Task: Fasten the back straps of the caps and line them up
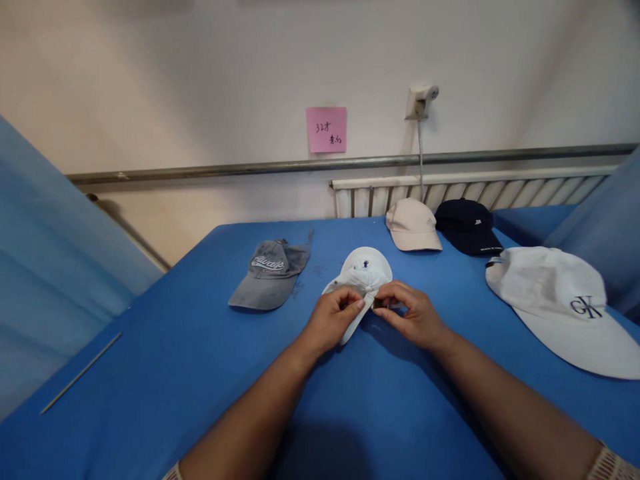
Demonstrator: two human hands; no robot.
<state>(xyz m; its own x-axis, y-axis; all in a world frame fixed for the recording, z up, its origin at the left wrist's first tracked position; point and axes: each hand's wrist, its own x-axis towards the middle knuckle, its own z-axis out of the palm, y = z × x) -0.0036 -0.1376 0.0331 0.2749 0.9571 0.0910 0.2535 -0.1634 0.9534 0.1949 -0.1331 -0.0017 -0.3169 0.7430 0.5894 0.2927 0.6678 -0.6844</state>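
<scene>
In the middle of the blue table a white baseball cap [367,263] lies with its back strap towards me. My left hand [336,317] pinches the white strap [357,320] between thumb and fingers, and the strap's loose end hangs below. Close beside it, my right hand [413,313] is closed on the small brass-coloured buckle [379,303] at the strap. The fingers partly hide the buckle and the cap's back opening. A grey cap [273,273] with white lettering lies to the left, apart from both hands.
Beige [413,225] and dark navy caps [467,225] sit at the back right. A large white cap [560,300] lies at the right. On the left is a thin stick [80,375]. Blue curtains [55,253] hang at the side. Behind are a radiator [480,190] and metal rail [250,169].
</scene>
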